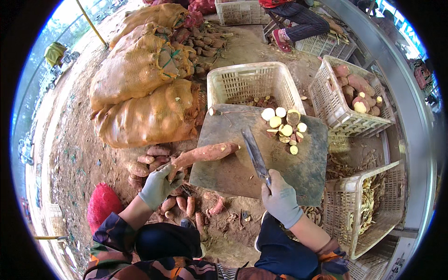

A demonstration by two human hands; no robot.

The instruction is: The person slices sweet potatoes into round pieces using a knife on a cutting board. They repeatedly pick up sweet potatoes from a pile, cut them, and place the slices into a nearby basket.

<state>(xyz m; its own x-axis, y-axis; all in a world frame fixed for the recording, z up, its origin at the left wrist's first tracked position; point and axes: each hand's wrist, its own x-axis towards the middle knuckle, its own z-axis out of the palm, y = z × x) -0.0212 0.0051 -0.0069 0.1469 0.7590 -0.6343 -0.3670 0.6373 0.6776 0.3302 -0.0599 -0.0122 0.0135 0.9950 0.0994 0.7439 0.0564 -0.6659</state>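
My gloved left hand (159,183) grips the lower left end of a long reddish sweet potato (206,154), whose other end reaches over the cutting board (224,178). A small pale spot shows at that far tip. In my gloved right hand (281,199) is the handle of a knife (254,154); its blade points up and away, to the right of the tuber and apart from it. Cut sweet potato ends and slices (286,130) lie in a heap on the board's far right part. One small cut piece (212,111) with a thin root sits at the far left corner.
Behind the board stands a plastic crate (245,70) with some scraps; another crate (346,115) at right holds sweet potatoes. A tipped crate (360,217) contains dry peelings. Filled mesh sacks (147,112) and loose sweet potatoes (138,168) lie left. A seated person (301,21) is beyond.
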